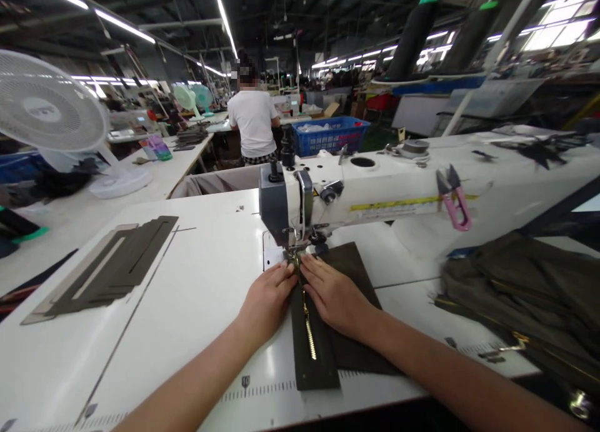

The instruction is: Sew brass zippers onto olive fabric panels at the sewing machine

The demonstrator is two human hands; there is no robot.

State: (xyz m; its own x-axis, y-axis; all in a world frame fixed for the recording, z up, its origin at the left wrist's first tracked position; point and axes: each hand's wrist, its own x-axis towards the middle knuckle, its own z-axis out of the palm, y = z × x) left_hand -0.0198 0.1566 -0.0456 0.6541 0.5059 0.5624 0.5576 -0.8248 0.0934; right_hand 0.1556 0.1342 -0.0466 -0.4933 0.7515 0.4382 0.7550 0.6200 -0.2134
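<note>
A white sewing machine (375,191) stands on the white table (197,294). Under its needle lies a dark olive fabric piece (349,266) with a brass zipper (308,329) running toward me. My left hand (268,297) rests flat on the left side of the zipper tape, fingertips close to the presser foot. My right hand (335,294) presses flat on the fabric to the right of the zipper. Both hands lie fingers together, pointing at the needle.
Pink thread snips (454,197) hang on the machine arm. Grey cut strips (107,269) lie at the left. A heap of olive fabric (525,301) sits at the right. A white fan (51,116) stands far left; a person in a white shirt (254,122) and a blue basket (330,135) are behind.
</note>
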